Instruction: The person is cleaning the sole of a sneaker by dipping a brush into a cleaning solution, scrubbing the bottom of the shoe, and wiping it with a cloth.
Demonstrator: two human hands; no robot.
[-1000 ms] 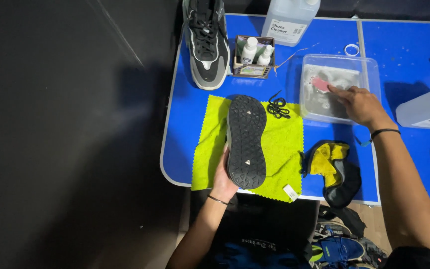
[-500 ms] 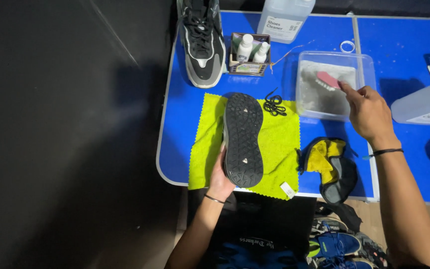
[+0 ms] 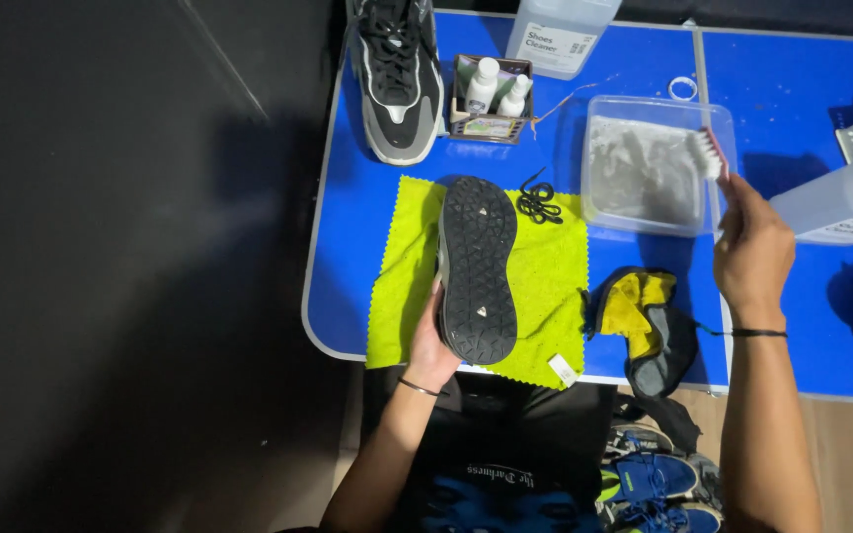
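Shoe (image 3: 478, 268) lies sole-up on yellow cloth (image 3: 545, 286), left hand (image 3: 433, 341) fingers clamped on its heel. Right hand (image 3: 750, 252) fingers clamp wet brush (image 3: 707, 153) over tub (image 3: 650, 168) (drips may wet surface (image 3: 348, 266); loose heel grip risks slipping).

A black shoe (image 3: 478, 268) lies bottom up on the yellow cloth (image 3: 545, 286), near the table's front edge. A small brush (image 3: 707, 154) tilts over the tub's (image 3: 644, 212) right rim.

Grey-black sneaker (image 3: 394, 84), small bottle box (image 3: 491, 101), black laces (image 3: 539, 204), yellow-grey insoles (image 3: 649, 326), blue table (image 3: 802, 89).
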